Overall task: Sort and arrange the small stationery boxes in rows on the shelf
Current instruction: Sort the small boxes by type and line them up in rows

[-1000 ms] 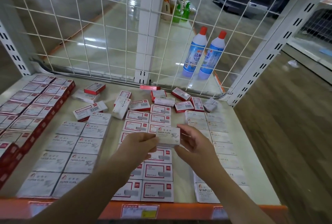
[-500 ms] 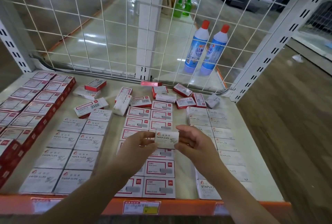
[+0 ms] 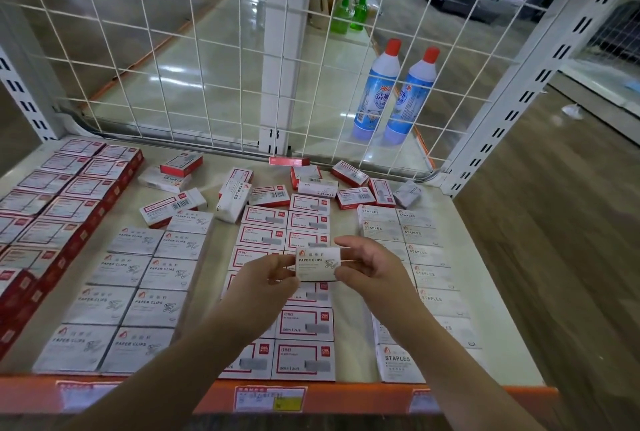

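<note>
- The shelf (image 3: 221, 188) fills the lower two thirds of the frame, a pale board with an orange front edge (image 3: 346, 396) carrying price labels along the bottom.
- A white wire mesh panel (image 3: 173, 50) stands along the shelf's far edge across the upper frame, with slotted white uprights at the left and right.
- At the left edge of the frame lie two columns of red-sided boxes (image 3: 69, 209), packed side by side.
- Left of centre, grey paper clip boxes (image 3: 138, 292) sit in two neat columns running toward the front edge.
- In the centre, white boxes with red borders (image 3: 304, 359) form two columns, partly hidden under the forearms.
- Right of centre, staples boxes (image 3: 415, 233) make two more columns.
- Behind these rows, near the mesh, loose boxes (image 3: 235, 195) lie scattered at odd angles, some on their sides.
- Beyond the mesh in the upper right, two blue bottles with red caps (image 3: 398, 91) stand side by side; two green bottles (image 3: 349, 11) stand further back.
- Both hands hold one paper clip box (image 3: 317, 262) above the central columns: the left hand (image 3: 263, 281) pinches its left end, the right hand (image 3: 374, 266) grips its right end with fingers curled over the top.
</note>
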`<state>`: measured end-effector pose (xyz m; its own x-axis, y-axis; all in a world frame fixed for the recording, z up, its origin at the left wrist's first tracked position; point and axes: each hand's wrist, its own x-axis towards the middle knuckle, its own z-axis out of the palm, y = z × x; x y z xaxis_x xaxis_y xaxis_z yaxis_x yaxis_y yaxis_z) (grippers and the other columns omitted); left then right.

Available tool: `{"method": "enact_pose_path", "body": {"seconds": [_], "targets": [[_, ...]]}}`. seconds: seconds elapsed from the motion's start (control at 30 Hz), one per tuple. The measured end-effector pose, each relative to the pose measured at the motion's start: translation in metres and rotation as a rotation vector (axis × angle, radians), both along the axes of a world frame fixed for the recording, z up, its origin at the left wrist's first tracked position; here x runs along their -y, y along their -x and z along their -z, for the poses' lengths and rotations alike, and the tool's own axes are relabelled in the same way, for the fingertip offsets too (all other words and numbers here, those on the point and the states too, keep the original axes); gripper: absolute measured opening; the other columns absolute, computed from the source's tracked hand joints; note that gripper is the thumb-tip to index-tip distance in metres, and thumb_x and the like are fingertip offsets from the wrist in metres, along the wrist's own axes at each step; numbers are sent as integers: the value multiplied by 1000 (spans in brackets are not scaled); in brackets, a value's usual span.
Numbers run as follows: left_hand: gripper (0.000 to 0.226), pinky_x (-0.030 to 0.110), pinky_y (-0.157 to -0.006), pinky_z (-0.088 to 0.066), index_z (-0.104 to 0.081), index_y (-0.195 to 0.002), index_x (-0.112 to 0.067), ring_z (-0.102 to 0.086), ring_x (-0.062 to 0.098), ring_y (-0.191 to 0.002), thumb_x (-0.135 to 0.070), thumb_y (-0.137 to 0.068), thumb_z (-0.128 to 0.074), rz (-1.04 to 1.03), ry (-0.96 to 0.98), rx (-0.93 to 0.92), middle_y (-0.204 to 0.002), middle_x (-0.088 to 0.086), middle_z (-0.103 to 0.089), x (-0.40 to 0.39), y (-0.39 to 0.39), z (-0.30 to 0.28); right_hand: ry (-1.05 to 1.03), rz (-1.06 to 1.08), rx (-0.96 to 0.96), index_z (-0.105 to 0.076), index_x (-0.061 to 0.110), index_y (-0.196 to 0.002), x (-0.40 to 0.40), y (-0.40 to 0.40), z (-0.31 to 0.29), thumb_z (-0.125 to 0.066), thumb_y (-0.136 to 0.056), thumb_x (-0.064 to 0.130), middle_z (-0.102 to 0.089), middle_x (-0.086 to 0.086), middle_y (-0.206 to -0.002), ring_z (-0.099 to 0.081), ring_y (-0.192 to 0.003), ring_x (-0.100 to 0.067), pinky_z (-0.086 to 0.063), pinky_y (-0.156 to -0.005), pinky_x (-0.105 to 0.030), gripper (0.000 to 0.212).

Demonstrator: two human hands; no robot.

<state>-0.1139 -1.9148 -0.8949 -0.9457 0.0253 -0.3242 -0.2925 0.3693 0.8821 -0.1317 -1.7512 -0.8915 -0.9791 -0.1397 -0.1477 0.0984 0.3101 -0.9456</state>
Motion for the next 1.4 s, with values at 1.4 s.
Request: {"method": "enact_pose_path", "body": {"seconds": [1.4], "targets": [[34, 29, -93, -39, -53, -124, -9, -48, 18, -113, -15, -91, -45, -257, 642, -195, -129, 2, -50, 164, 18, 23, -48, -12, 55, -59, 22, -108, 193, 70, 4, -61, -83, 10, -55, 13, -96, -52, -83, 2, -46, -56, -10, 28]]}}
